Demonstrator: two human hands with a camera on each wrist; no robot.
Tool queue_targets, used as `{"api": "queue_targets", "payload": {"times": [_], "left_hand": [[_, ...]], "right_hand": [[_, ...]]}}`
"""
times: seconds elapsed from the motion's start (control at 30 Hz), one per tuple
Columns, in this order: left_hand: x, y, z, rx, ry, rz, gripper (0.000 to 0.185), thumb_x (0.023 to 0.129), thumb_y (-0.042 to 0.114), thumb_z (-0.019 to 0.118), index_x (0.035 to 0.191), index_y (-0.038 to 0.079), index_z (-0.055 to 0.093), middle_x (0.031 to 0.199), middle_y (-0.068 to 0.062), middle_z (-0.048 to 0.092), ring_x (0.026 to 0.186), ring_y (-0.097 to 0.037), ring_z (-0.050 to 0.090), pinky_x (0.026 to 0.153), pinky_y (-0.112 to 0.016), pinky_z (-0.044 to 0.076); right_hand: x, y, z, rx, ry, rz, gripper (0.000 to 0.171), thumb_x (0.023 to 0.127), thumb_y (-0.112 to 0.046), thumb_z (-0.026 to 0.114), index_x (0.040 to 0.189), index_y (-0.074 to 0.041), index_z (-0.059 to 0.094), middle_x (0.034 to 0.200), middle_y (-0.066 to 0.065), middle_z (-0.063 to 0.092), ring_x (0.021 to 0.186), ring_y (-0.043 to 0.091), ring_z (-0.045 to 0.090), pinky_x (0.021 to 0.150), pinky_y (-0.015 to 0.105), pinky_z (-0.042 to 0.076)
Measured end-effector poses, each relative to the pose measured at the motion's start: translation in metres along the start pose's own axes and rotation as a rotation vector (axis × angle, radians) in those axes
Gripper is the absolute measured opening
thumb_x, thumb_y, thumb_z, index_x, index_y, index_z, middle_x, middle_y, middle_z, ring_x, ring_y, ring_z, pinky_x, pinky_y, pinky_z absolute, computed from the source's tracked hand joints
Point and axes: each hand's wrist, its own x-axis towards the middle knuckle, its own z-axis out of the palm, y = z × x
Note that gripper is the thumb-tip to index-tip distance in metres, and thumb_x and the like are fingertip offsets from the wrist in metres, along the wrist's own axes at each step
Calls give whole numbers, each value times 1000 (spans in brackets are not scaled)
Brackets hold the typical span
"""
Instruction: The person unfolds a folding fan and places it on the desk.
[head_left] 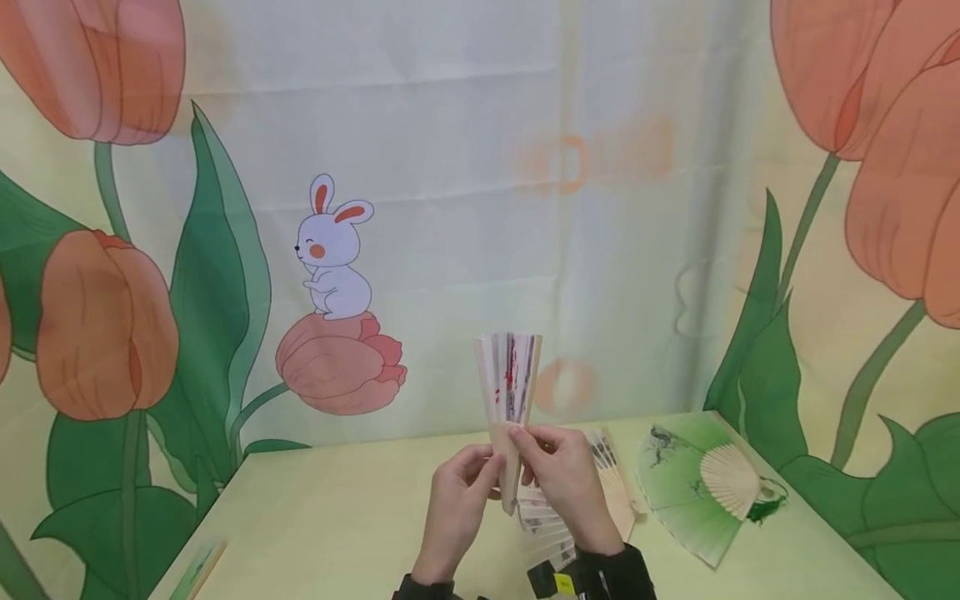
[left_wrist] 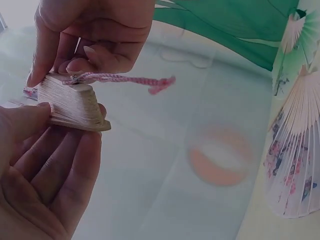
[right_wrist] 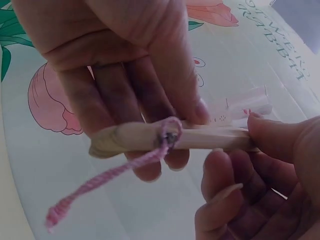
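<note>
Two hands hold one folding fan point(head_left: 510, 392) upright above the near edge of a pale yellow worktop point(head_left: 337, 508), in front of a cloth backdrop point(head_left: 465, 167) printed with tulips and a white rabbit point(head_left: 335, 250). The fan is nearly folded, its paper leaves spread only a little at the top and showing red marks.

The left hand point(head_left: 457, 500) grips the fan's lower sticks, thumb on one side and fingers curled under the other; this seems to steady the stack. The right hand point(head_left: 566, 479) pinches the same lower end near the rivet, thumb and fingertips pressed on the outer wooden guard, which appears to keep the sticks squeezed together. In the wrist views a pink braided cord point(right_wrist: 107, 182) hangs loose from the rivet, just below the right hand's fingers.

Relative to the held fan: directly below and slightly right of it, an open white fan with flower prints point(head_left: 551, 533) lies flat on the worktop, partly hidden by the right wrist. Further right lies an open green fan point(head_left: 693, 492) with pale sticks and a green tassel. Far to the lower left, at the worktop's edge, a thin closed fan point(head_left: 197, 571) is only partly in view.
</note>
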Motion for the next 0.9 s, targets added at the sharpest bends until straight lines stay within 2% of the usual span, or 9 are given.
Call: {"api": "queue_targets", "payload": {"times": [0.23,0.33,0.5,0.67,0.9], "left_hand": [[3,-5,-2,-5,10,-14,17,97,14,63,107,1,68,94,-9,73,77,-18,68,69,-38,58],[7,-15,-4,-18,9,-28,17,97,15,63,107,2,68,96,-9,72,79,-19,69,70,-39,58],[12,-28,-8,-60,-5,-7,20,97,18,63,109,3,68,98,-8,72,82,-20,68,71,-37,58],[11,-30,-11,-121,-21,-26,25,97,23,64,112,3,66,99,-10,72,85,-22,69,73,-36,58],[12,-28,-12,-194,-22,-60,30,96,25,64,113,0,65,98,-13,71,87,-27,69,73,-34,58]], "right_hand": [[3,4,2,27,38,-17,28,91,-33,71,93,-5,75,59,7,52,54,20,50,45,21,32],[4,5,5,43,40,-7,26,91,-30,71,94,-5,75,58,8,52,53,20,50,45,21,31],[4,4,8,37,44,-40,24,92,-30,70,92,-7,75,57,8,51,52,18,49,45,21,31],[4,3,7,69,16,-54,27,92,-31,70,88,-5,74,57,8,50,52,17,49,45,20,31],[3,0,1,94,9,-12,29,92,-32,69,88,-4,73,59,8,52,54,17,50,47,21,34]]}}
